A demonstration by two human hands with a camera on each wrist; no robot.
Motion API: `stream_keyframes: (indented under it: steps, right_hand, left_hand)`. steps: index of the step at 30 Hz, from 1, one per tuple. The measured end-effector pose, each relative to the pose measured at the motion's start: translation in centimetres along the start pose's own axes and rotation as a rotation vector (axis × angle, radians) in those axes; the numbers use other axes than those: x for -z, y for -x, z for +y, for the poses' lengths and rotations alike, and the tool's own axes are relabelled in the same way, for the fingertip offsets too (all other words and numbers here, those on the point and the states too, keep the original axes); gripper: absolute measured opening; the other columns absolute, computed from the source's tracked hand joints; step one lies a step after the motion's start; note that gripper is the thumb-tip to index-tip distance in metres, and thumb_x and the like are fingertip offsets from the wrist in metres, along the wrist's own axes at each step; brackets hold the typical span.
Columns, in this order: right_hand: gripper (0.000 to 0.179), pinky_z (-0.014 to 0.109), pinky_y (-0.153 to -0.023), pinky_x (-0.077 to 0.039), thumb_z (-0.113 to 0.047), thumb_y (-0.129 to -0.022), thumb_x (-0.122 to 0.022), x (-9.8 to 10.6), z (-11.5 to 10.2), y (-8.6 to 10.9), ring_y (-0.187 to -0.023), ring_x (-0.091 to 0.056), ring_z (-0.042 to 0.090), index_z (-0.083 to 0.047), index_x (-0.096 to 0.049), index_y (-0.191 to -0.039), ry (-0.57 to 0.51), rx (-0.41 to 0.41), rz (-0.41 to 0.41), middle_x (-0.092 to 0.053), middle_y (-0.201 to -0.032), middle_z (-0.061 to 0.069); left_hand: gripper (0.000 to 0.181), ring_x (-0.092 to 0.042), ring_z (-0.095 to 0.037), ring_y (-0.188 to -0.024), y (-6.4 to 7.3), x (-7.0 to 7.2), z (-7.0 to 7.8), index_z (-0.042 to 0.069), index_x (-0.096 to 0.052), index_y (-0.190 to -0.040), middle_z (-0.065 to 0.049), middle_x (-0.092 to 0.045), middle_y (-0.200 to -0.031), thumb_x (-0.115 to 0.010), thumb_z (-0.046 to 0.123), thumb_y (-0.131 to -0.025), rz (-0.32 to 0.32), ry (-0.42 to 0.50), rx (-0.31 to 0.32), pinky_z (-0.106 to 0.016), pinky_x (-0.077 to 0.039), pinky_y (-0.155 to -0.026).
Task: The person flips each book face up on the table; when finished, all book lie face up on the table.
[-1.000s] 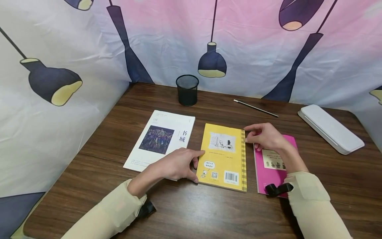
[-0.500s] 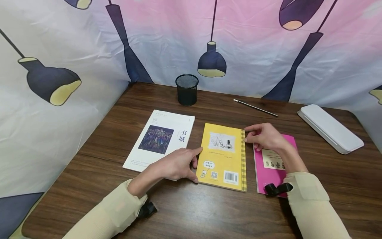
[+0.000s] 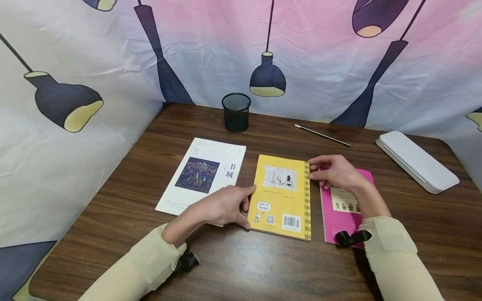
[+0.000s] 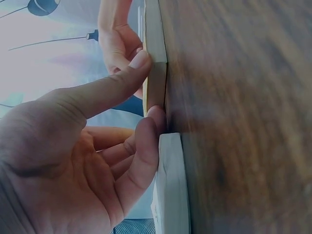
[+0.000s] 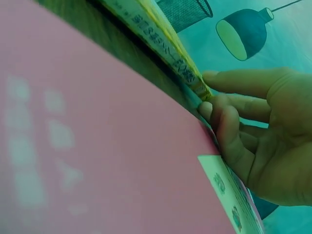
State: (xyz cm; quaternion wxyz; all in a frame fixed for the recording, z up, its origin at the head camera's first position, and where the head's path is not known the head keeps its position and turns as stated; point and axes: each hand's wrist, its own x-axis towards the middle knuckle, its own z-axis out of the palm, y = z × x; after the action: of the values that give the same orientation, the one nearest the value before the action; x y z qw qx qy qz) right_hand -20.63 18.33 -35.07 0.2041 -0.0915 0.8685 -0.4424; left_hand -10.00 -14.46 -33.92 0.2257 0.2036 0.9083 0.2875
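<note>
A yellow book [image 3: 280, 194] lies back cover up on the table, its checked spine to the right. My left hand [image 3: 226, 205] grips its lower left corner, thumb at the near edge and index fingertip at the left edge. In the left wrist view, the thumb [image 4: 141, 59] presses the book's page edge [image 4: 157, 39] and a curled finger sits at its lower side. My right hand [image 3: 335, 171] pinches the spine near the far right corner. The right wrist view shows the printed spine [image 5: 163, 41] running to those fingertips.
A white book [image 3: 197, 175] lies left, partly hidden by my left hand. A pink book [image 3: 340, 223] lies under my right hand and wrist. Farther back are a black mesh pen cup [image 3: 236, 115], a pencil [image 3: 323, 135] and a white case [image 3: 417, 162].
My left index fingertip has slid back slightly from the cover to the yellow book's left edge. The books and my right hand stay nearly where they were.
</note>
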Motion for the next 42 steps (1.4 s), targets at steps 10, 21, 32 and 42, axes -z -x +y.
stream_keyframes:
  steps: [10, 21, 32, 42]
  right_hand:
    - [0.048, 0.033, -0.065, -0.063, -0.004, -0.101, -0.067, 0.49, 0.34, 0.15, -0.07, -0.07, 0.016, 0.006, -0.052, -0.146, -0.137, 0.025, -0.056, -0.064, -0.129, 0.026]
    - [0.044, 0.034, -0.069, -0.064, -0.001, -0.102, -0.063, 0.62, 0.11, 0.18, -0.071, -0.073, 0.017, 0.005, -0.047, -0.143, -0.24, 0.066, -0.053, -0.075, -0.108, -0.001]
    - [0.044, 0.032, -0.067, -0.063, 0.002, -0.101, -0.066, 0.7, 0.47, 0.32, -0.072, -0.07, 0.016, -0.006, -0.057, -0.143, -0.269, 0.236, -0.002, -0.078, -0.103, -0.006]
    - [0.044, 0.027, -0.064, -0.06, 0.007, -0.1, -0.065, 0.94, 0.61, 0.21, -0.068, -0.067, 0.013, -0.009, -0.066, -0.141, -0.339, 0.295, -0.015, -0.079, -0.104, -0.002]
  left_hand:
    - [0.107, -0.053, -0.013, -0.075, -0.01, 0.07, 0.04, -0.004, -0.035, -0.162, 0.002, -0.062, -0.087, -0.096, 0.014, -0.077, -0.008, -0.005, -0.005, -0.027, -0.046, -0.074]
    - [0.105, -0.054, -0.013, -0.077, 0.13, 0.17, -0.08, -0.003, -0.036, -0.162, 0.003, -0.062, -0.089, -0.096, 0.013, -0.077, -0.018, -0.01, -0.007, -0.028, -0.047, -0.078]
    - [0.107, -0.054, -0.013, -0.078, 0.1, 0.43, -0.1, -0.002, -0.034, -0.163, 0.003, -0.062, -0.091, -0.096, 0.012, -0.077, -0.041, -0.017, -0.004, -0.029, -0.046, -0.078]
    - [0.109, -0.053, -0.012, -0.077, 0.12, 0.59, -0.24, -0.002, -0.032, -0.164, 0.002, -0.061, -0.09, -0.095, 0.01, -0.076, -0.06, -0.006, -0.028, -0.028, -0.046, -0.078]
